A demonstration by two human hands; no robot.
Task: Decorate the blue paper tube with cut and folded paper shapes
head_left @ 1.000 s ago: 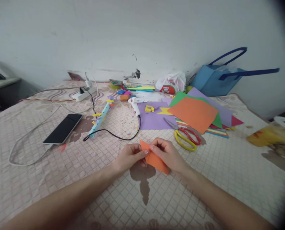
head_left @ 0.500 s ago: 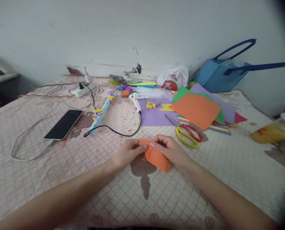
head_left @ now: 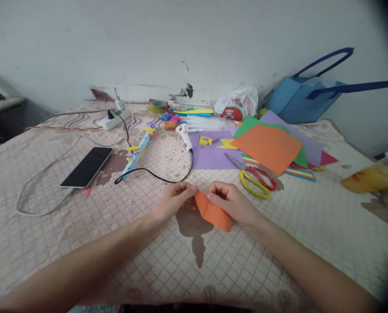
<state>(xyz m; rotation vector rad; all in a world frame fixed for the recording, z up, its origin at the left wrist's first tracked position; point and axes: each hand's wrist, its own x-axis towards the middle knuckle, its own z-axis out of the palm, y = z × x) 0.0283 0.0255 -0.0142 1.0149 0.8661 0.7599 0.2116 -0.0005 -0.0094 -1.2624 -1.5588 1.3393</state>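
A folded orange paper [head_left: 215, 216] is held above the patterned tablecloth, between both hands. The fingers of my left hand [head_left: 177, 198] pinch its upper left corner. My right hand [head_left: 229, 201] grips its upper edge between thumb and curled fingers. A crease runs down the left part of the paper, and its lower right end curves. Just beyond my right hand lie scissors [head_left: 255, 182] with one red and one yellow handle. Farther off, a white glue gun [head_left: 184, 135] rests at the left edge of a purple sheet [head_left: 213, 161].
Coloured sheets [head_left: 269, 145] are piled at right, before a blue bag [head_left: 305, 100]. A phone [head_left: 88, 167] on a white cable, a power strip [head_left: 115, 119] and a light blue strip with paper bits [head_left: 137, 156] lie left. A tilted yellow cup [head_left: 370, 176] is far right.
My left thumb and fingers have shifted to the paper's upper left tip, showing more of the folded edge. My right hand has barely moved. The view has tilted slightly.
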